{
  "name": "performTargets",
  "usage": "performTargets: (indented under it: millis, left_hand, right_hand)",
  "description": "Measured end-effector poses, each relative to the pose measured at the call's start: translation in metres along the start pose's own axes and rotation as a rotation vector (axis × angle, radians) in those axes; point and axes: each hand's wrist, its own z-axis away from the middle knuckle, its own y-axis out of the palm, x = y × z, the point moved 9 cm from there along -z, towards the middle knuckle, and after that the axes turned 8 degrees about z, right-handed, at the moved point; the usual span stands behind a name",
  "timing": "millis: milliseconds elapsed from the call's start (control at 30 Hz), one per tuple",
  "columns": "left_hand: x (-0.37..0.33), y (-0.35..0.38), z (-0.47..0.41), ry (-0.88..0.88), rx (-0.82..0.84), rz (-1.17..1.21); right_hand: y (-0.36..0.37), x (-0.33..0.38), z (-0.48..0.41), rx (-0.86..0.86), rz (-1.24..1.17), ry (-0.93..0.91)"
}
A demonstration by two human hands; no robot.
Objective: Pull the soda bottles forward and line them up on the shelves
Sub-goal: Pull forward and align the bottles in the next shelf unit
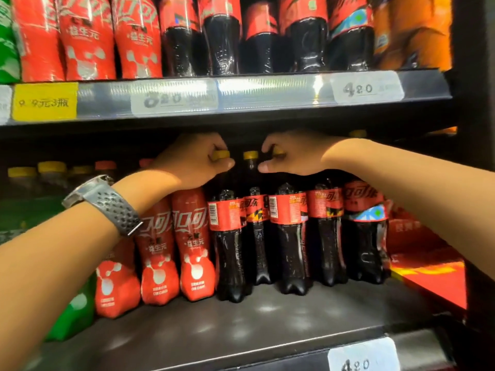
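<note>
On the lower shelf [267,325] stand dark cola bottles with red labels and yellow caps. My left hand [195,159] grips the yellow cap of the leftmost dark cola bottle [230,253]. My right hand [292,153] grips the cap of another dark cola bottle [292,245] to its right. Between them a third dark bottle [258,236] stands further back, its yellow cap showing between my hands. Fully red-wrapped bottles [192,250] stand to the left, under my left forearm.
More dark bottles [364,236] stand right of my right hand, then a red carton [428,269]. Green bottles [72,311] are at the far left. The upper shelf [241,95] with price tags hangs just above my hands. Bare shelf lies in front of the bottles.
</note>
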Motion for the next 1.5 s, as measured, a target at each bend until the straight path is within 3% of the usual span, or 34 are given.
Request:
performTargets:
  millis: [267, 433, 567, 700, 800, 867, 1033, 1233, 1500]
  left_hand:
    - [-0.001, 0.007, -0.004, 0.079, 0.102, 0.002]
    - [0.003, 0.012, -0.008, 0.044, 0.146, 0.067]
    - [0.008, 0.013, -0.010, -0.015, 0.188, 0.064]
    - [-0.001, 0.010, -0.016, -0.062, 0.147, 0.054]
    - [-0.008, 0.007, -0.018, -0.080, 0.094, -0.047]
    - [-0.009, 0.004, -0.017, -0.089, 0.075, -0.164]
    - [-0.004, -0.002, -0.008, -0.118, 0.077, -0.207]
    - [-0.009, 0.002, -0.001, -0.082, 0.139, 0.009]
    - [-0.005, 0.003, 0.000, -0.054, 0.153, 0.051]
  right_hand:
    - [-0.021, -0.012, 0.015, -0.012, -0.005, 0.021]
    - [-0.007, -0.031, 0.026, 0.090, 0.153, 0.091]
    - [-0.008, -0.038, 0.028, 0.071, 0.081, 0.089]
    - [-0.018, -0.021, 0.018, 0.002, 0.010, -0.002]
    - [-0.017, -0.003, 0.008, -0.003, 0.102, -0.082]
    - [-0.015, 0.002, 0.001, -0.012, 0.146, -0.091]
    - [-0.009, 0.011, -0.019, -0.060, 0.164, -0.063]
    - [0.001, 0.033, -0.043, -0.020, 0.130, -0.121]
    - [0.006, 0.037, -0.045, 0.005, 0.148, -0.164]
